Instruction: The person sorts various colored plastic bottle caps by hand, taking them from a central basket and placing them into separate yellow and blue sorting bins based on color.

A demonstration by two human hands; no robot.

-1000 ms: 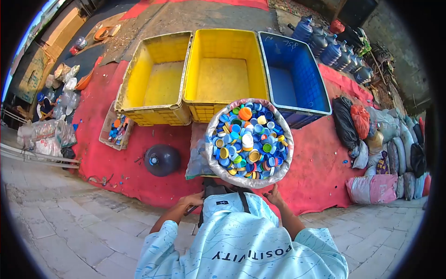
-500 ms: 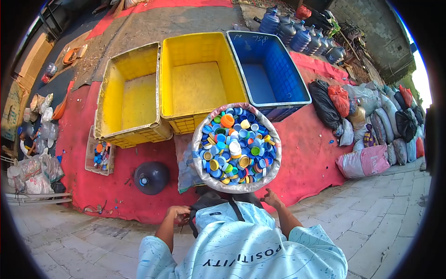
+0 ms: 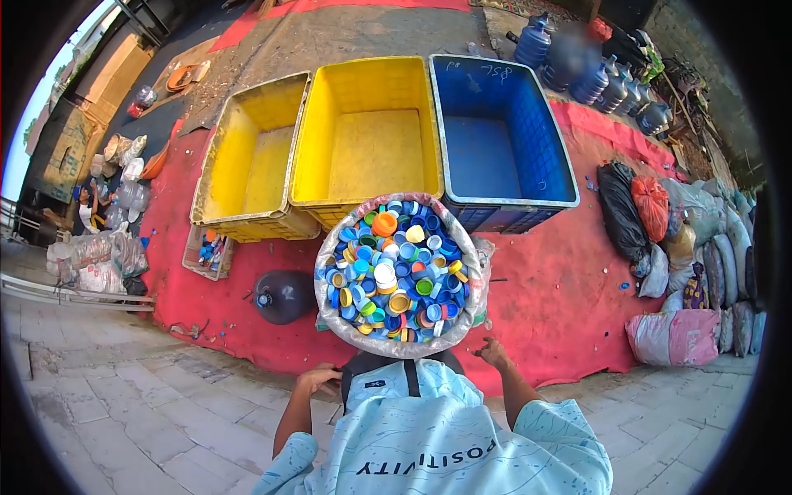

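A round sack (image 3: 381,344) with a rolled-down rim, full of bottle caps (image 3: 398,302) in blue, white, green, yellow and orange, stands right in front of my legs. My left hand (image 3: 320,379) is beside my left thigh, its fingers stretched toward my dark trousers and holding nothing. To the right of my legs, my right hand (image 3: 494,353) hangs low with fingers apart, near the sack but not touching it. Beyond the sack stand two yellow crates (image 3: 375,205) and a blue crate (image 3: 516,201), with nothing inside them.
Left of the sack, a dark water jug (image 3: 286,297) lies on the red ground cover (image 3: 544,289), near a small basket (image 3: 195,262) of odds and ends. Filled bags (image 3: 672,334) are piled at right. Large blue bottles (image 3: 590,85) stand behind. A person (image 3: 92,206) sits far left.
The view has turned left, so the crates and bags appear farther right. My left hand has come away from the dark strap at my waist. My right hand stays free.
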